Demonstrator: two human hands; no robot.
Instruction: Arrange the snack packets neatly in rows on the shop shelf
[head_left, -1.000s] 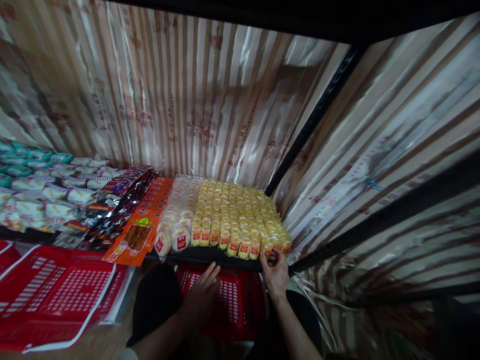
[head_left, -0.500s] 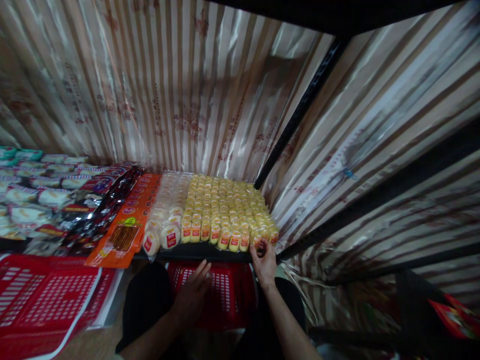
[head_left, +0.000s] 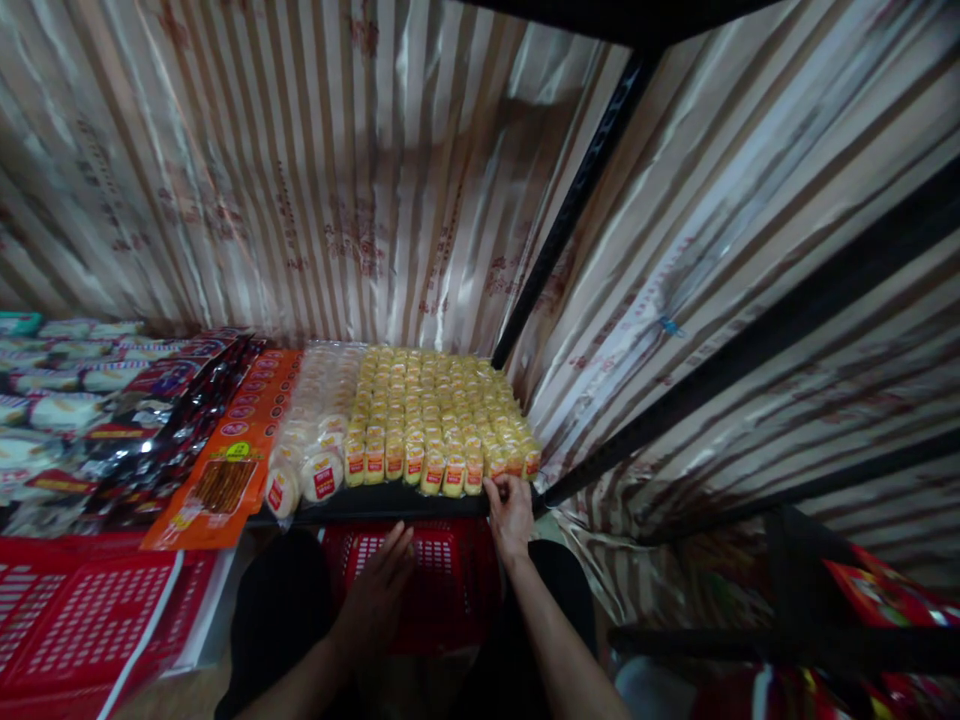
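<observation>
Rows of small yellow wrapped cakes (head_left: 431, 410) with red and white labels stand packed together on a black shelf (head_left: 420, 503). My right hand (head_left: 511, 520) is at the front right corner of these rows, its fingers bent and the thumb close to the index finger. The fingertips meet the bottom of the front packets; whether anything is between them is hidden. Lower and to the left, my left hand (head_left: 381, 585) hovers over a red basket (head_left: 450, 600), fingers stretched out and holding nothing. Clear-wrapped round pale biscuits (head_left: 324, 475) adjoin the yellow rows on the left.
Orange snack packs (head_left: 225, 470), dark shiny packs (head_left: 187, 390) and white packets (head_left: 67, 410) line the shelf leftward. A second red basket (head_left: 97, 610) is at lower left. Black metal posts (head_left: 577, 210) frame striped sheeting (head_left: 300, 170). Red packages (head_left: 874, 595) lie at right.
The view has shifted slightly right, so the shelf goods appear further left. My right hand's fingers have drawn down from the front packets to their lower edge. My left hand stays over the basket.
</observation>
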